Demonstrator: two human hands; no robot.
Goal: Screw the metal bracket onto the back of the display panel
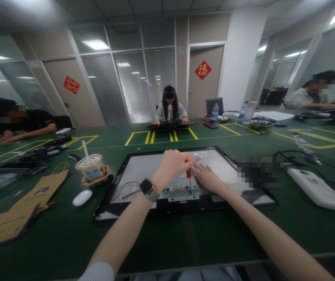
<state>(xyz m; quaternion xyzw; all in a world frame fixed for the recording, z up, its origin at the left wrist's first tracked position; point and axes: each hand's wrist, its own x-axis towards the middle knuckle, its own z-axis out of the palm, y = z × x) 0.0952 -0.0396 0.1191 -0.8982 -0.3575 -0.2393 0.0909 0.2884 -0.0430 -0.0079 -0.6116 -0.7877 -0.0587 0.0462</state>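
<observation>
A flat display panel (138, 166) with a silver back and a black frame lies on the green table. A metal bracket with connector ports (182, 194) sits near its front edge. My left hand (173, 166), with a watch on its wrist, is closed on an orange-and-black screwdriver (188, 172). The screwdriver stands nearly upright, its lower end just behind the bracket; the tip's exact contact is hard to make out. My right hand (208, 177) lies with fingers stretched out on the panel, right beside the screwdriver. Thin loose wires (129, 190) run along the panel's left part.
Left of the panel are a lidded drink cup (89, 168), a white mouse (82, 198) and a brown paper bag (23, 203). A white device (319, 189) and black cables lie to the right. Other people sit around the table, one opposite handling a dark panel (170, 125).
</observation>
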